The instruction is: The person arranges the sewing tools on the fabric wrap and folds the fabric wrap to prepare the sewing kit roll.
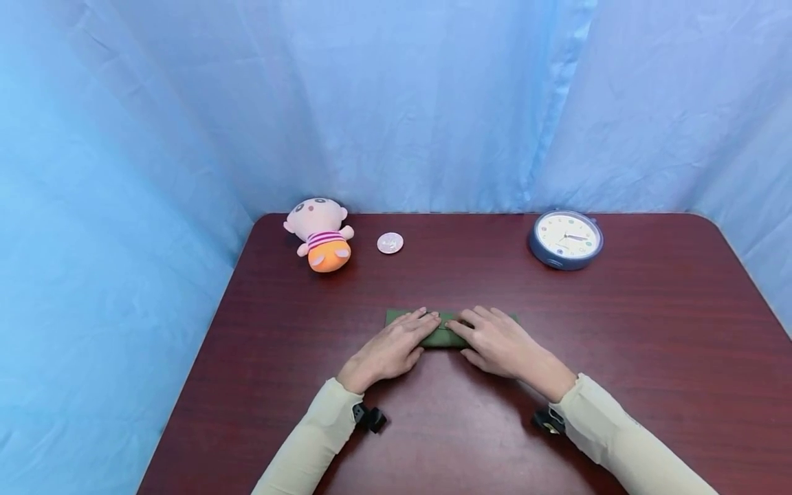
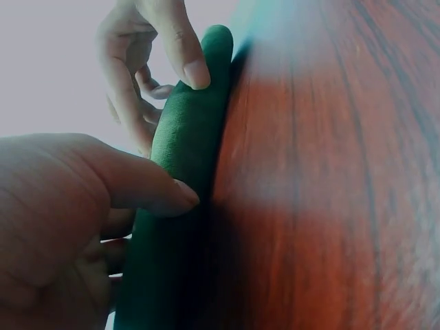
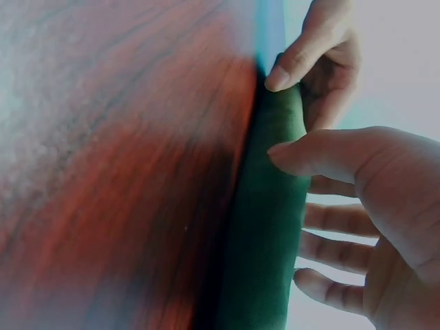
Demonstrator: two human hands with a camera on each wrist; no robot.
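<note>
A folded green cloth (image 1: 444, 337) lies as a narrow, thick strip on the dark red table. My left hand (image 1: 399, 342) grips its left part, fingers over the top and thumb at the near edge. On the right part, my right hand (image 1: 495, 342) holds the strip the same way, its fingertips close to those of the left. Both wrist views show the thumbs against the rounded near side of the cloth (image 2: 192, 137), (image 3: 265, 227). The hands cover much of the strip's top.
A plush doll (image 1: 322, 237) with orange bottoms lies at the back left of the table (image 1: 297, 357). Beside it is a pale round disc (image 1: 390, 243). A round blue clock (image 1: 566, 239) rests at the back right. Blue curtains (image 1: 421, 103) hang behind.
</note>
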